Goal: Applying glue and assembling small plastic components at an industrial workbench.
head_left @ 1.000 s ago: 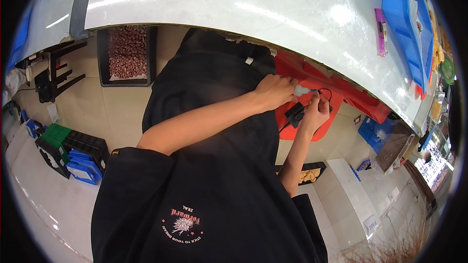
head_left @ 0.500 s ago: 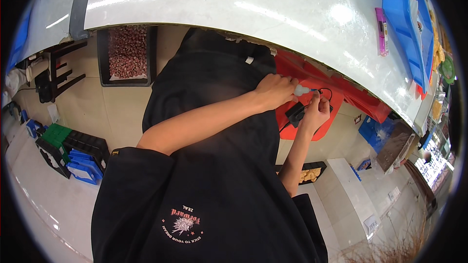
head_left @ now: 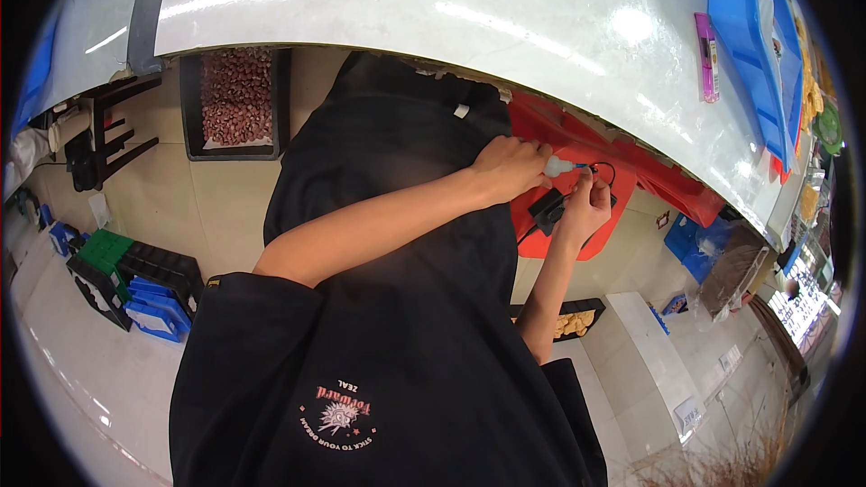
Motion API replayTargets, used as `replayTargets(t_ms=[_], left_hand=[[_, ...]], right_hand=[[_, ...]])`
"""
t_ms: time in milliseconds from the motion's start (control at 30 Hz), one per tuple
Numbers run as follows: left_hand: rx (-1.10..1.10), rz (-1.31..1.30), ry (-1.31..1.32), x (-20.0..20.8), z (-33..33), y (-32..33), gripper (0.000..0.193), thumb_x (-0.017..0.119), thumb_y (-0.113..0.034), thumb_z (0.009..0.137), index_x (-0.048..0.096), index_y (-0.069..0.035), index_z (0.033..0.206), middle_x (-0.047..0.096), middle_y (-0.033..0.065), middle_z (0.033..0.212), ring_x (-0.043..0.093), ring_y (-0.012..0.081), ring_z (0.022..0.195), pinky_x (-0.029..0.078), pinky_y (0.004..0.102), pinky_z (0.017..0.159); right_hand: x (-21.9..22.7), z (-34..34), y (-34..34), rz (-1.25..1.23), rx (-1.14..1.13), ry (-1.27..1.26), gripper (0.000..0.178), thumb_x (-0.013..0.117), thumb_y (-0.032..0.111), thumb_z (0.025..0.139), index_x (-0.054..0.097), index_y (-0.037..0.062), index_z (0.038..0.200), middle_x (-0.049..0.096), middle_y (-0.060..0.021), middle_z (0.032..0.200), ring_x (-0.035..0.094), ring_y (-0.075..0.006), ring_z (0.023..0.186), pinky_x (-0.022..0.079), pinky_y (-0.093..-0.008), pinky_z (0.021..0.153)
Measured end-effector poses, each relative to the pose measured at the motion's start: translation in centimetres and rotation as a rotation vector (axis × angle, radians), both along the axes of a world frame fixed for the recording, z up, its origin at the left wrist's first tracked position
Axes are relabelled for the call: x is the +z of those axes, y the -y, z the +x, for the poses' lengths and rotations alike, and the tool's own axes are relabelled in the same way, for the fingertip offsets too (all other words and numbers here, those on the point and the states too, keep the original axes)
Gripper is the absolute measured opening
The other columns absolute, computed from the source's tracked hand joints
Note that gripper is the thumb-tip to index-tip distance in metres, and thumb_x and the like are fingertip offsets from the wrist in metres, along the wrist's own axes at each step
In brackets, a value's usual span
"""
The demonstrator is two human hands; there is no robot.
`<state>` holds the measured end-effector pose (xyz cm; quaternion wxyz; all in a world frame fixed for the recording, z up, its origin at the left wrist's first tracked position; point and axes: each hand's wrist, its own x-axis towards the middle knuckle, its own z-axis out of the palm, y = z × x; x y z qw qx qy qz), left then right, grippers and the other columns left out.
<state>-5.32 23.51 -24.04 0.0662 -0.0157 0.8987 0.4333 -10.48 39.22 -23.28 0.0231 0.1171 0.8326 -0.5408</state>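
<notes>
My left hand (head_left: 511, 168) is closed around a small translucent squeeze bottle (head_left: 558, 166) with a thin blue tip pointing right. My right hand (head_left: 588, 202) pinches a small dark piece (head_left: 593, 169) right at that tip; whether the two touch cannot be made out. A thin black cord (head_left: 611, 173) loops from this piece. Below the hands, a black box-like object (head_left: 547, 210) rests on the red stool (head_left: 564, 246), partly hidden by my right hand.
A white table (head_left: 406, 0) spans the top, bearing a purple lighter-like item (head_left: 706, 59) and a blue tray (head_left: 745, 54). On the floor stand a dark bin of reddish pieces (head_left: 236, 99), blue and green crates (head_left: 135, 275), and a black tray of yellowish pieces (head_left: 577, 320).
Both hands hold almost the same place, with the bottle tip still at the dark piece. No clear movement shows.
</notes>
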Motion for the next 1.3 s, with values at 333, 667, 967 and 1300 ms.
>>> replayTargets(t_ms=[333, 667, 967, 1300], left_hand=[[0.009, 0.0, 0.034, 0.1, 0.0, 0.0, 0.049, 0.069, -0.039, 0.078, 0.059, 0.003, 0.101, 0.066, 0.0157, 0.084, 0.067, 0.0313, 0.073, 0.053, 0.0397, 0.061], [0.05, 0.109, 0.089, 0.6, -0.6, 0.4, 0.041, 0.069, -0.033, 0.079, 0.06, 0.001, 0.101, 0.067, 0.0158, 0.08, 0.066, 0.0329, 0.073, 0.051, 0.0425, 0.061], [0.095, 0.134, 0.124, 0.3, -0.8, 0.4, 0.036, 0.066, -0.035, 0.08, 0.059, -0.003, 0.093, 0.066, 0.015, 0.076, 0.064, 0.0352, 0.074, 0.049, 0.0454, 0.061], [0.091, 0.131, 0.112, 0.6, -0.5, 0.4, 0.04, 0.065, -0.039, 0.081, 0.059, -0.002, 0.095, 0.066, 0.0167, 0.078, 0.064, 0.0372, 0.074, 0.049, 0.0471, 0.064]], right_hand=[[1.9, 0.8, 1.0, 0.016, -0.002, 0.11, 0.026, 0.067, 0.025, 0.089, 0.057, 0.0031, 0.078, 0.048, 0.0048, 0.063, 0.037, -0.0008, 0.05, 0.025, -0.0182, 0.043], [0.8, 4.5, -0.7, 0.064, 0.143, 0.086, 0.027, 0.059, 0.026, 0.093, 0.058, 0.0004, 0.083, 0.044, 0.0031, 0.06, 0.04, -0.0054, 0.053, 0.031, -0.0212, 0.047], [4.4, 9.2, 1.0, 0.203, 0.418, -0.233, 0.017, 0.051, 0.009, 0.089, 0.054, -0.0045, 0.099, 0.053, -0.0083, 0.086, 0.049, -0.0156, 0.069, 0.041, -0.0258, 0.061], [16.6, 0.4, 7.3, 0.12, 0.329, -0.509, 0.023, 0.05, 0.003, 0.092, 0.051, -0.0049, 0.113, 0.059, -0.0081, 0.096, 0.055, -0.0122, 0.074, 0.044, -0.0236, 0.063]])
